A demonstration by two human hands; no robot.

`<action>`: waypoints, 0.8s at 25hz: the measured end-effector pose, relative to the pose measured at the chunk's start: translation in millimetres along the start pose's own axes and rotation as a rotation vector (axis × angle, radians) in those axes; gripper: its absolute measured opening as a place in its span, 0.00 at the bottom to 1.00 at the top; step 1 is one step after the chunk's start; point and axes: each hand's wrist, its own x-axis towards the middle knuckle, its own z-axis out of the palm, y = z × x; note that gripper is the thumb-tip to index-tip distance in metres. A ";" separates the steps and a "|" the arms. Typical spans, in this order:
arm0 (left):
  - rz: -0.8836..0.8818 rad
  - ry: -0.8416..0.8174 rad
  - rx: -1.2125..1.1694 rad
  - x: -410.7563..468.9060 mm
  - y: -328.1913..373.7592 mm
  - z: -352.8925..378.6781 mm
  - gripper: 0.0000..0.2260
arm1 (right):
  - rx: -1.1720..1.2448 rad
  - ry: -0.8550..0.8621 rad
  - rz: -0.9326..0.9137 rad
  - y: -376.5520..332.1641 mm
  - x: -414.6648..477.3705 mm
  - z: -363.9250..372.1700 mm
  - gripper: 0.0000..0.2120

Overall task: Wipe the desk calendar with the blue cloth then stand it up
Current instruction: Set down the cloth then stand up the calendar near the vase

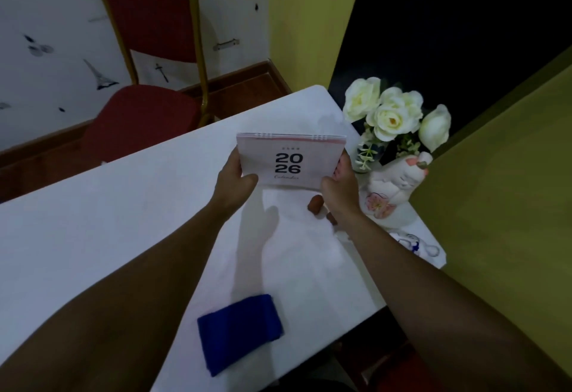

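The folded blue cloth (240,332) lies at the bench's (93,221) near edge; the white spiral-bound desk calendar (289,159) sits toward its far right corner, apparently beside the white ceramic cat figurine (393,193).

my left hand (236,178): fingers tucked behind the desk calendar (291,161), only the thumb shows on its cover
my right hand (340,188): fingertips hidden behind the calendar's right edge
calendar: small line above "2026" too tiny to read; back panel out of sight
brown objects (315,204): partly covered by my right wrist, can't tell what they are
blue and white item (411,241): half hidden behind my right forearm, blurred
chair (145,51): top cut off by the frame
my arms: cut off at the bottom edge
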 end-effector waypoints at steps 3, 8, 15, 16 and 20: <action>-0.009 -0.014 0.004 11.7 0.9 13.3 0.35 | 0.015 0.035 0.015 4.2 4.3 -3.0 0.39; -0.022 -0.022 0.004 17.6 -0.6 17.0 0.35 | 0.006 0.026 -0.004 7.2 3.7 -3.7 0.38; -0.053 0.007 0.148 9.2 -8.6 5.2 0.33 | 0.135 0.097 0.023 7.5 -20.9 1.0 0.37; -0.046 0.019 0.136 4.5 -9.4 4.7 0.33 | 0.156 0.084 0.029 8.5 -24.0 1.9 0.39; 0.012 0.000 0.087 -9.1 -1.9 11.9 0.34 | 0.187 0.063 0.053 8.9 -25.5 0.5 0.41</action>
